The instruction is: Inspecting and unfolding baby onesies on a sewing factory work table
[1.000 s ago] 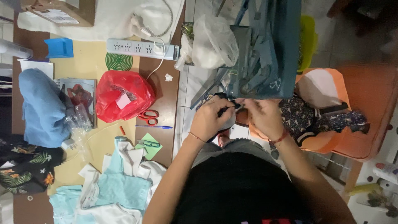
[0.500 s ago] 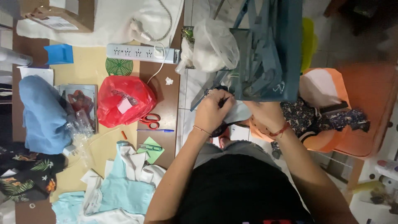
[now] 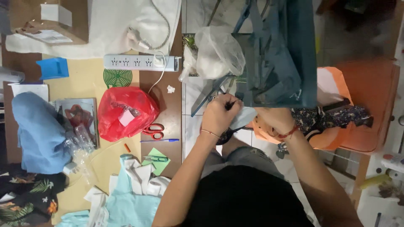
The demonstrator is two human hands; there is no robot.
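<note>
Head view: The left hand (image 3: pixel 221 115) is closed, its fingers pinched on a small dark item that cannot be identified, and it presses against a pale grey piece of fabric (image 3: pixel 244 117). The right hand (image 3: pixel 275 120) is curled shut just beside it, gripping the same fabric from the other side; a red cord circles that wrist. Both hands sit together directly below the teal fabric (image 3: pixel 286 63) hanging in front of the person. Right of them, dark patterned cloth (image 3: pixel 336 117) lies across an orange chair (image 3: pixel 374 105). On the table to the left, well apart from the hands, lie a red plastic bag (image 3: pixel 126 111), red-handled scissors (image 3: pixel 153 130), a blue pen (image 3: pixel 160 140) and a white power strip (image 3: pixel 141 63).
</note>
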